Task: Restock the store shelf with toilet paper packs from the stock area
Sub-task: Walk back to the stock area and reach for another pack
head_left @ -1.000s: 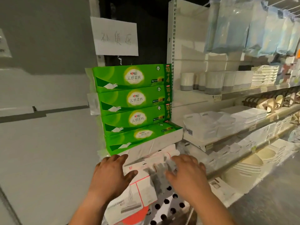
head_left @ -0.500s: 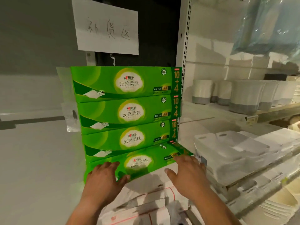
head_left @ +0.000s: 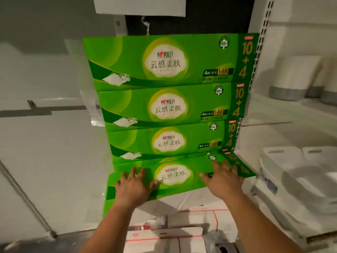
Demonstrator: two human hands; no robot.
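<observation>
Several long green toilet paper packs are stacked against the wall under a white paper sign [head_left: 139,6]. The top pack [head_left: 164,60] stands squarely; the lowest pack [head_left: 175,175] tilts forward, its face turned up towards me. My left hand [head_left: 134,187] lies flat on the left half of that lowest pack, fingers spread. My right hand [head_left: 223,177] lies flat on its right half, fingertips near the printed "10+4" end. Neither hand curls round the pack.
White boxes with red lines [head_left: 175,232] lie under the stack. To the right a white shelf upright [head_left: 259,52] borders shelves holding grey-and-white cups [head_left: 291,77] and white plastic trays [head_left: 299,172]. A grey-white wall [head_left: 45,143] is on the left.
The view has come closer to the stack. Both hands moved up and forward from the white boxes onto the face of the lowest green pack.
</observation>
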